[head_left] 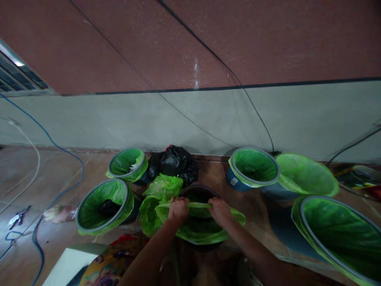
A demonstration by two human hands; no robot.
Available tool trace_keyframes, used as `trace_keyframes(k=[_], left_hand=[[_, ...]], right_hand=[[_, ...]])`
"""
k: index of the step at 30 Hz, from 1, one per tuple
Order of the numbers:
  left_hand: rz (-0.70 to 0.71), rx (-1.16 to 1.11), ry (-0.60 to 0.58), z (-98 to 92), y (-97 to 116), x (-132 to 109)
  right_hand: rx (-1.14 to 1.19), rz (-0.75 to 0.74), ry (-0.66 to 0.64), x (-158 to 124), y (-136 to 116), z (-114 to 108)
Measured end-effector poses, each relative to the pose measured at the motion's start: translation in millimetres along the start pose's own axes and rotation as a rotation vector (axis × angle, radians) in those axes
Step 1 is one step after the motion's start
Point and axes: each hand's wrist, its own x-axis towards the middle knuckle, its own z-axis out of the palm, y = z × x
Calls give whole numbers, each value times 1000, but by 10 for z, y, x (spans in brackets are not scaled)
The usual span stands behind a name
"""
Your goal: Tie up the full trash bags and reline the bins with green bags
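In front of me stands a dark trash bin [200,189], with a green trash bag [205,236] spread over its near side. My left hand [178,210] is closed on the bag's edge at the left of the opening. On the right, my right hand [219,211] grips the same edge, which is pulled taut between both fists. Crumpled green plastic [165,186] bunches up just left of the bin. The bin's inside is dark and hard to make out.
Lined bins stand on the left [102,206], behind it [127,163], and on the right [254,167], including a large near one [342,238]. Knotted black garbage bags [177,163] lean by the wall. A blue cable [64,194] crosses the floor at left.
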Motion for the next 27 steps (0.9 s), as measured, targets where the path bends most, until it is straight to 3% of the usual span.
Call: trace_keyframes(k=[9, 12, 15, 18, 20, 24, 27], left_hand=[[47, -738, -279, -343, -205, 287], [45, -814, -267, -435, -241, 372], [46, -835, -224, -438, -250, 445], [17, -789, -124, -367, -238, 530], [-20, -732, -36, -304, -226, 605], [-92, -642, 74, -193, -214, 791], [-211, -530, 124, -127, -220, 945]], right_hand=[[734, 23, -300, 310, 261, -439], [949, 39, -423, 365, 292, -506], [1025, 70, -476, 429, 314, -492], [976, 60, -414, 543, 337, -420], [889, 33, -289, 654, 341, -360], [543, 19, -16, 915, 309, -252], [371, 55, 71, 1095, 283, -182]])
